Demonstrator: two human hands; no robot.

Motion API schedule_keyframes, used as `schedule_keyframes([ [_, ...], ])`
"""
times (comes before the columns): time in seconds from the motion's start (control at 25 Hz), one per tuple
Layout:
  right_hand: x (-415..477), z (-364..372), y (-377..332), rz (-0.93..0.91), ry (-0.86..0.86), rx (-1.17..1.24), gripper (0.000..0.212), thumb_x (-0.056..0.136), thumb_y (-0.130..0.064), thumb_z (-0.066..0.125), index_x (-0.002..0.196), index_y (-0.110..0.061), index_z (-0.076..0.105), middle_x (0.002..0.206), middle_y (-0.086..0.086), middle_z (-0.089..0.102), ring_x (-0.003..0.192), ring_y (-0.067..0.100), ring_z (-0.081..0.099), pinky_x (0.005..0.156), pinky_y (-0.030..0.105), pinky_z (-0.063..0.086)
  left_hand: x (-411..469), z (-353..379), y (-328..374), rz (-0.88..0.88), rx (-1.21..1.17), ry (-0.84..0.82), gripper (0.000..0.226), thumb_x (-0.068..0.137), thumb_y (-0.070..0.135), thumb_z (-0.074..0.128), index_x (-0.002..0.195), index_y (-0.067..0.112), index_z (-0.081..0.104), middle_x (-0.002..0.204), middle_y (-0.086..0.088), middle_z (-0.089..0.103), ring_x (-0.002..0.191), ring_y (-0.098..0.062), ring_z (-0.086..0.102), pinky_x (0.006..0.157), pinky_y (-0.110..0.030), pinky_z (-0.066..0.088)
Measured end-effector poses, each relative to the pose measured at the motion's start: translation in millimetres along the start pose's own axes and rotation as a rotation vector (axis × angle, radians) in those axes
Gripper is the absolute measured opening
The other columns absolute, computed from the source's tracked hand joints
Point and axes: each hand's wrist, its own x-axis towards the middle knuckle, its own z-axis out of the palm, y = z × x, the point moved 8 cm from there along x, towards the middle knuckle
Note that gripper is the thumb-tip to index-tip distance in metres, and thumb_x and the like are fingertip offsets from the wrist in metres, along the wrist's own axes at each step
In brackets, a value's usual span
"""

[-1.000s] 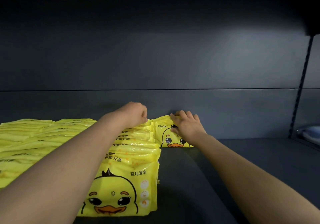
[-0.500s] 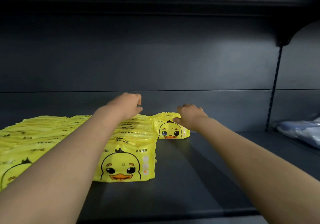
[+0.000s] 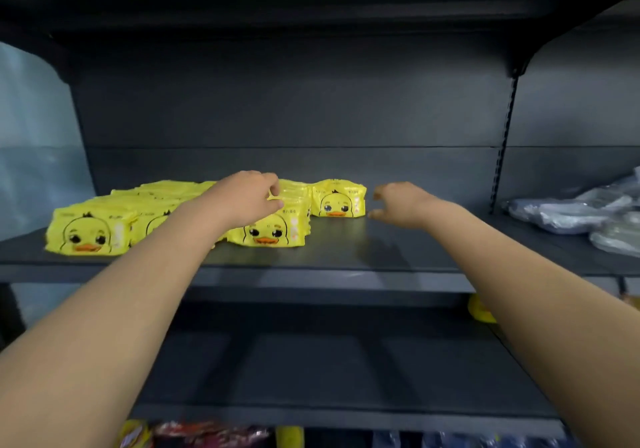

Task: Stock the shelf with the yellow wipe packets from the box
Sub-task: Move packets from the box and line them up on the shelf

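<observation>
Both forearms reach over the lower shelf point(image 3: 329, 371) to the shelf point(image 3: 381, 250) being stocked. On it, the yellow wipe packets point(image 3: 266, 232) stand upright in rows that run front to back. Their duck faces point toward the person and their long axes lie across the shelf.

The left hand point(image 3: 247, 198) sits on top of the rightmost row. Its finger and thumb are curled and appear to pinch the top edge of one packet. The right hand point(image 3: 398, 205) hovers above bare shelf with fingers loosely curled, gripping nothing.

The lone packet point(image 3: 338, 201) stands just left of the right hand, apart from it, and beyond and to the right of the left hand. It is upright, face forward, with its long axis left to right. The free right hand has the clearer approach to it.

Grey wrapped goods point(image 3: 571, 212) lie well to the right of the right hand. The box is not in view. The bare shelf beneath the right hand is probably the next space to fill.
</observation>
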Motion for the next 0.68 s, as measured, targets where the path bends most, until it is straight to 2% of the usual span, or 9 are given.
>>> schedule_keyframes([
  [0.16,-51,3,-15,-0.006,-0.029,0.039,0.043,0.094,-0.032,0.051,0.126,-0.003,0.05,0.127,0.014,0.054,0.116,0.03,0.05,0.096,0.036,0.043,-40,14,4,-0.018,0.003,-0.079,0.032,0.092,0.037,0.05,0.117,0.017,0.053,0.121,-0.005,0.055,0.111,-0.023,0.05,0.092,-0.035,0.043],
  [0.28,-74,6,-23,-0.024,0.047,0.015,0.042,0.094,-0.03,0.051,0.126,-0.003,0.05,0.127,0.015,0.055,0.117,0.031,0.05,0.095,0.035,0.042,-60,33,14,0.012,0.037,-0.096,0.032,0.092,0.037,0.05,0.118,0.018,0.053,0.121,-0.005,0.054,0.11,-0.024,0.05,0.091,-0.036,0.044],
  [0.48,-115,14,-1,0.031,-0.009,0.068,0.043,0.094,-0.033,0.051,0.127,-0.006,0.05,0.129,0.013,0.054,0.116,0.029,0.05,0.094,0.037,0.042,-100,38,35,-0.01,0.046,-0.144,0.031,0.093,0.037,0.048,0.117,0.017,0.052,0.118,-0.006,0.054,0.106,-0.024,0.052,0.09,-0.039,0.047],
  [0.68,-160,34,16,0.008,-0.03,0.107,0.047,0.093,-0.034,0.053,0.13,-0.007,0.048,0.133,0.014,0.051,0.122,0.031,0.047,0.093,0.034,0.039,-146,51,70,-0.04,0.004,-0.167,0.032,0.093,0.036,0.049,0.116,0.015,0.053,0.117,-0.005,0.054,0.107,-0.024,0.052,0.089,-0.036,0.045],
])
